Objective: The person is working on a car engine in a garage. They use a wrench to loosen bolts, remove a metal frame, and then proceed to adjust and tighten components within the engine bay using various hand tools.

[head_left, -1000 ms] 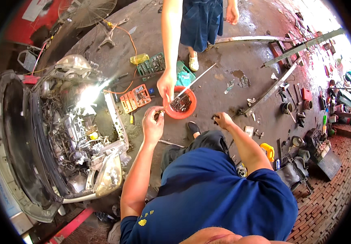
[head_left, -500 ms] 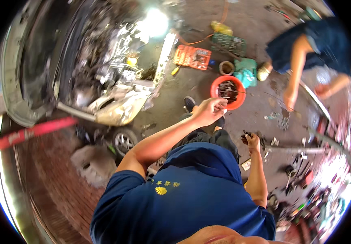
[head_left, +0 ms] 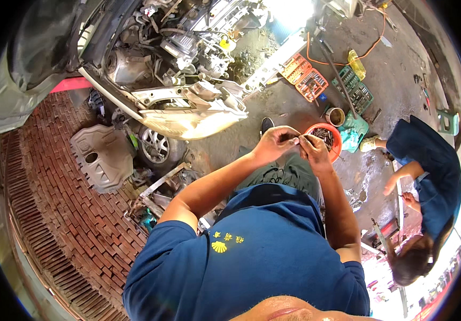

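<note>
Round orange-red plastic basin (head_left: pixel 338 143), mouth-up | slim metal pieces (head_left: pixel 324 135), axes mixed | left hand (head_left: pixel 274 145), right hand (head_left: pixel 316 152): fingers pinched closed, contents unclear

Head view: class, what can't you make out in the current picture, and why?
All in the head view:
- Anything between the left hand and right hand: too small, covered by their grip.
- The bowl's lower-left rim: hidden behind the right hand.
- The parts inside: too small to tell apart.
- The car's upper end: cut off by the top edge.
</note>
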`<state>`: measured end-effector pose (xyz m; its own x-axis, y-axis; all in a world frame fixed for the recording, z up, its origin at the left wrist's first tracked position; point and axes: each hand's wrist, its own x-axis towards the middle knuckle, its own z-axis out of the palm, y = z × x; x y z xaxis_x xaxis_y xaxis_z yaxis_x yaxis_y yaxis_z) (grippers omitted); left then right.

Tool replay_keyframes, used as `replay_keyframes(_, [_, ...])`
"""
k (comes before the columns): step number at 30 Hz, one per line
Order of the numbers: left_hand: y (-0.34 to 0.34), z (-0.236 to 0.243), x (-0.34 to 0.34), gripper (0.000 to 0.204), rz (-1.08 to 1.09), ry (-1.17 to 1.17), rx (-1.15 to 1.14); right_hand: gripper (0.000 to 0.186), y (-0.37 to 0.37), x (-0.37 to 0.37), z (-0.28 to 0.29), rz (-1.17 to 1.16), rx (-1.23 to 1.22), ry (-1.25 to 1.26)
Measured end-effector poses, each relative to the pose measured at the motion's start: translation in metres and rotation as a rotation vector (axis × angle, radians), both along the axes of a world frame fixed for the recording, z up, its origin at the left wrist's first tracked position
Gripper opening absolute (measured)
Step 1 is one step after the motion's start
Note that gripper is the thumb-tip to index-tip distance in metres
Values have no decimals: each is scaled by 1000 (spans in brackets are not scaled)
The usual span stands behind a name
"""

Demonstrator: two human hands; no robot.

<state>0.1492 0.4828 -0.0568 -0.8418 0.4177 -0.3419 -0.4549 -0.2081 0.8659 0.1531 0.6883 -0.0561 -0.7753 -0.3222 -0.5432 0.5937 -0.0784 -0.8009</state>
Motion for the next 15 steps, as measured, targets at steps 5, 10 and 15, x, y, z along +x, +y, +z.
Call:
replay_keyframes(5, [-44,-15,-45,16,166,0,-188,24,-46,-64,-15,73,-98,-84])
replay_keyframes(10, [-57,-32,-76,16,346,-190,-133,21,-76,-122,-55,20,-143,-261])
replay_keyframes(15, [-60,-34,-118,17,539,-268,-416,20,-112,-171,-95,47,-343,-419])
